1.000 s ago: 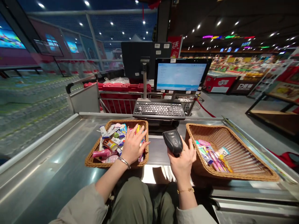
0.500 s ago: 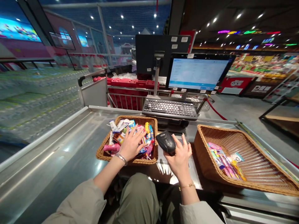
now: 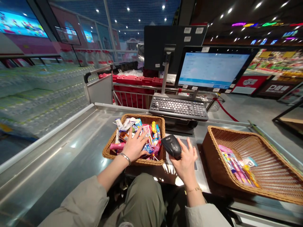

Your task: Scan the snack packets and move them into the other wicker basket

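My left hand is over the left wicker basket, fingers spread across a heap of packaged sweets. I cannot tell whether its fingertips press on any one packet; nothing is gripped. A pink tube-shaped item sticks out beside the wrist. In my right hand is a black barcode scanner, its head pointing left toward that basket. The hand covers the scanner's handle. Farther right stands a larger wicker basket holding several pink and yellow packets at its left end.
A keyboard and a lit monitor stand behind the baskets on the metal counter. Beyond the counter is a metal cart with red crates. Stacked bottle packs line the left side.
The view has shifted, so the counter and baskets sit slightly farther right in the picture. My left hand stays spread over the sweets, and my right hand still grips the scanner.
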Available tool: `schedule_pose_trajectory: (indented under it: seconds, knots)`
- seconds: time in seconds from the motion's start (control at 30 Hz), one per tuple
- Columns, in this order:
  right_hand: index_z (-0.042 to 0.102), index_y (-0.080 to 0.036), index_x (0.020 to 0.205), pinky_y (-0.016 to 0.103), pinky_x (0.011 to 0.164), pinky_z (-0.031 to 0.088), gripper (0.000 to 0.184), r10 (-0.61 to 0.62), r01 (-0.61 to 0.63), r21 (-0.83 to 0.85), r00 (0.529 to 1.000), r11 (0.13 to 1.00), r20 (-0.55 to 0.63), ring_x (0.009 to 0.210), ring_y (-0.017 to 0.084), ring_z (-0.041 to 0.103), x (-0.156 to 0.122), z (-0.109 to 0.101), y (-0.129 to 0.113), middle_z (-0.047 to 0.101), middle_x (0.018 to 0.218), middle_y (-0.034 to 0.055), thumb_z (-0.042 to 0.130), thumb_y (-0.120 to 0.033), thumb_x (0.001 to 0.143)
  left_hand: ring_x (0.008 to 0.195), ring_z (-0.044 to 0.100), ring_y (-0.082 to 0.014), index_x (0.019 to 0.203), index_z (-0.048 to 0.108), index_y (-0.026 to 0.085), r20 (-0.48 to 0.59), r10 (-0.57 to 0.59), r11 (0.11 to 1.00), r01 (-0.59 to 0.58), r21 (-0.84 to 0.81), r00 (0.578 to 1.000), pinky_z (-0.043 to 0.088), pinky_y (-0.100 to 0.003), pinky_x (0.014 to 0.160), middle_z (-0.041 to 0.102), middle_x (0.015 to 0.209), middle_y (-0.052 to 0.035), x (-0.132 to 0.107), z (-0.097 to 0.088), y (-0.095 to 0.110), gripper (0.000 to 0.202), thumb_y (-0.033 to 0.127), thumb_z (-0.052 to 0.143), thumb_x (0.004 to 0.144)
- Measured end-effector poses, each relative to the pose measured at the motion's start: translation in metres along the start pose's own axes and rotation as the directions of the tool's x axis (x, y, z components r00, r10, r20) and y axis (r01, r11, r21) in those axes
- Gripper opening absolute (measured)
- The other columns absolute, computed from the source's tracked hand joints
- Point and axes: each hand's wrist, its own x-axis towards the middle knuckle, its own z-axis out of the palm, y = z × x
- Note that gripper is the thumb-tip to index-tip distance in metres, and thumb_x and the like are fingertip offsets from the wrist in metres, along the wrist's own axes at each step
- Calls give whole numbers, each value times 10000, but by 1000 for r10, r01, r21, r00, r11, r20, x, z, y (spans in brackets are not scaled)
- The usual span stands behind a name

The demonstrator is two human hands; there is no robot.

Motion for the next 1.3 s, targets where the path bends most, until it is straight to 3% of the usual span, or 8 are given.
schedule_pose_trajectory:
  seconds: [0.37,0.53,0.87,1.3]
  knots:
    - [681,-214,849,628,1126,189,133,-14,14,8,1000,1000,6,1444,330,290,-1,1,2,606,1351,61,619,-298,767,1430,330,-379,1178,670,321,31,10,999,-11,31,999,31,-749,1137,531,1448,-64,1,0,-1,496,394,817,710]
    - [674,-216,852,643,1128,180,130,-7,7,10,1000,1000,25,1451,333,274,-2,1,1,593,1368,55,620,-303,770,1435,321,-373,1181,666,342,58,42,998,-44,33,997,43,-754,1131,545,1437,-57,-1,-2,-6,513,396,827,697]
    - [655,-206,809,647,1133,174,101,-4,3,26,999,1000,37,1455,336,268,-2,0,1,585,1378,58,638,-292,761,1446,286,-389,1159,683,327,160,105,989,-119,85,982,25,-770,1112,509,1468,-69,-2,-5,-13,472,546,743,746]
    - [611,-201,720,664,1120,186,88,-31,30,42,999,999,11,1448,350,278,-3,1,4,591,1372,59,653,-271,755,1438,302,-390,889,777,271,267,112,976,-156,151,957,8,-705,1154,568,1411,-80,22,25,-10,426,659,671,748]
